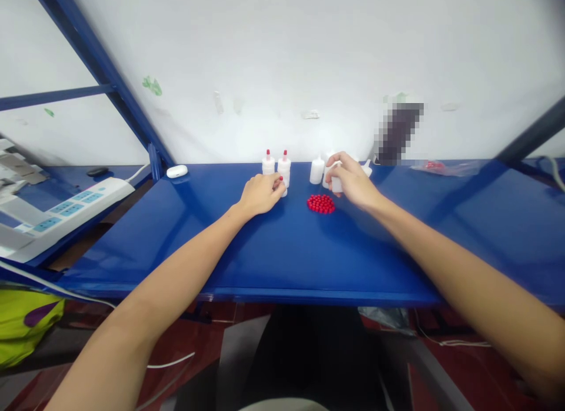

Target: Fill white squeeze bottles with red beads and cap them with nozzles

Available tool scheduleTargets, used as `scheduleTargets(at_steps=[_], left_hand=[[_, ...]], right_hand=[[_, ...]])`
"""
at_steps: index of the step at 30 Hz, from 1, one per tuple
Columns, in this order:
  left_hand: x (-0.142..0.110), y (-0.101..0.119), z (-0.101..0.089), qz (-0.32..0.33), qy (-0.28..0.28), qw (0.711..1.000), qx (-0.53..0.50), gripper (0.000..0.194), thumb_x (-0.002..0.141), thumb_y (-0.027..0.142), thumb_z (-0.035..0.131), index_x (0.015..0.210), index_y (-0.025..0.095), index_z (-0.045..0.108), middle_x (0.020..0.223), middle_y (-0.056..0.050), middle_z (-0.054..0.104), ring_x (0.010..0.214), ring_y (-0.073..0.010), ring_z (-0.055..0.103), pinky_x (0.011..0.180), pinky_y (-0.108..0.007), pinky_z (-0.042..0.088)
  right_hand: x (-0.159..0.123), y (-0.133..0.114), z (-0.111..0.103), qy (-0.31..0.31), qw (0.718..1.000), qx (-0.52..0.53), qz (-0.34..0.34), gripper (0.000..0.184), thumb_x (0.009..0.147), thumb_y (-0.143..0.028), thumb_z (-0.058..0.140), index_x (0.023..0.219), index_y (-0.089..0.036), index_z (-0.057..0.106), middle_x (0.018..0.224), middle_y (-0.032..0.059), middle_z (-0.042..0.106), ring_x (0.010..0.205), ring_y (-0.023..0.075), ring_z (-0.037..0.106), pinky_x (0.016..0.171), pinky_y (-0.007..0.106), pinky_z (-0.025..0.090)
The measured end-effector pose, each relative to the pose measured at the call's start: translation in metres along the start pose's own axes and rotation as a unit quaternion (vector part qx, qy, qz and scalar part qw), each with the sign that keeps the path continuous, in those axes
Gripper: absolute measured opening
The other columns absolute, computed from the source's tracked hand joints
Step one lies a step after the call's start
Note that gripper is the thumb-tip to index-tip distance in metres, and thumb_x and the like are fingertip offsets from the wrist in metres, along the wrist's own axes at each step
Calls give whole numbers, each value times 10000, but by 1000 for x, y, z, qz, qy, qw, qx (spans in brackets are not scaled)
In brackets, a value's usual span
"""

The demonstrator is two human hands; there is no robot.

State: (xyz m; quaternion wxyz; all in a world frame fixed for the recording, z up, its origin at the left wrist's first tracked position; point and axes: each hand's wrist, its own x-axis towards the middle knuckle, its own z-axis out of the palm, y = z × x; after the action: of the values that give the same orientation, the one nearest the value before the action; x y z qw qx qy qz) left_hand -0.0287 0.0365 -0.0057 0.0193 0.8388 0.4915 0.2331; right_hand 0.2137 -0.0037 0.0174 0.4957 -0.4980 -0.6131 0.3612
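Note:
My left hand (263,194) is closed around a small white squeeze bottle (284,192), mostly hidden by the fingers, with a red tip showing by the thumb. Right behind it stand two white bottles with red caps, one on the left (268,165) and one on the right (283,169). My right hand (351,178) grips another white bottle (337,184), its top covered by the fingers. Beside that hand is an uncapped white bottle (316,170), with more white bottles partly hidden behind the hand. A pile of small red caps (321,204) lies between my hands, nearer the right one.
The blue table (282,252) meets a white wall at the back. A white earbud case (177,171) lies at the back left, near a blue post. Further left is a white power strip (66,214). A clear plastic bag (448,167) with something red lies back right.

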Motion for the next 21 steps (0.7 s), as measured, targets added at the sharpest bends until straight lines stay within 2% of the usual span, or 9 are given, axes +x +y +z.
scheduleTargets(at_steps=[2, 5, 7, 9, 13, 15, 18, 21], left_hand=[[0, 2, 0, -11, 9, 1000, -1, 261, 940, 370, 461, 742, 209, 515, 676, -36, 591, 624, -198, 539, 602, -303, 252], [-1, 3, -1, -22, 27, 999, -14, 215, 962, 403, 471, 915, 217, 567, 686, -18, 611, 642, -200, 564, 616, -290, 291], [-1, 2, -1, -18, 36, 999, -28, 211, 967, 381, 479, 1071, 221, 569, 682, 1, 625, 642, -194, 576, 629, -281, 320], [-1, 2, -1, -4, 49, 998, -39, 225, 967, 343, 477, 1134, 220, 566, 668, 16, 627, 622, -178, 570, 636, -272, 342], [-5, 8, -2, 81, 86, 992, -54, 208, 965, 283, 464, 1081, 201, 616, 683, 17, 645, 592, -138, 561, 644, -259, 382], [-9, 16, -2, 146, 61, 986, -54, 216, 967, 270, 466, 1057, 194, 646, 731, 4, 675, 622, -133, 588, 657, -259, 405], [-16, 33, 1, 230, -10, 973, -28, 232, 969, 242, 475, 1053, 193, 685, 925, -37, 723, 762, -153, 647, 698, -266, 444], [-21, 44, 4, 264, -24, 964, 7, 277, 991, 246, 463, 1144, 186, 686, 1105, -79, 697, 838, -167, 653, 704, -280, 474]], right_hand=[[-1, -1, 2, -2, 1000, -30, -10, 194, 776, -189, 557, 963, -240, 548, 724, -4, 658, 561, 140, 533, 503, 272, 405], [-1, -2, 2, -8, 997, -80, -18, 70, 765, -197, 591, 826, -193, 627, 774, 40, 699, 593, 130, 534, 560, 285, 405], [-1, -2, 2, -8, 995, -97, -16, 64, 741, -189, 583, 707, -176, 635, 724, 51, 691, 586, 130, 527, 562, 291, 383], [-1, -4, 0, -2, 996, -87, -14, 85, 703, -168, 562, 672, -174, 641, 612, 35, 645, 565, 137, 521, 547, 291, 354], [-1, -5, 0, 4, 999, -30, -13, 92, 655, -160, 537, 617, -186, 618, 453, -4, 515, 468, 126, 431, 488, 289, 284], [-1, -4, 1, 7, 1000, -2, -12, 114, 668, -181, 539, 558, -199, 567, 441, -2, 496, 443, 119, 393, 470, 290, 264], [-1, -3, 3, 2, 1000, 11, -8, 177, 686, -200, 531, 510, -209, 521, 437, 7, 494, 445, 120, 394, 472, 290, 280], [-2, -3, 4, -9, 1000, -4, -6, 235, 735, -238, 506, 503, -209, 523, 428, 14, 490, 452, 128, 426, 489, 287, 327]])
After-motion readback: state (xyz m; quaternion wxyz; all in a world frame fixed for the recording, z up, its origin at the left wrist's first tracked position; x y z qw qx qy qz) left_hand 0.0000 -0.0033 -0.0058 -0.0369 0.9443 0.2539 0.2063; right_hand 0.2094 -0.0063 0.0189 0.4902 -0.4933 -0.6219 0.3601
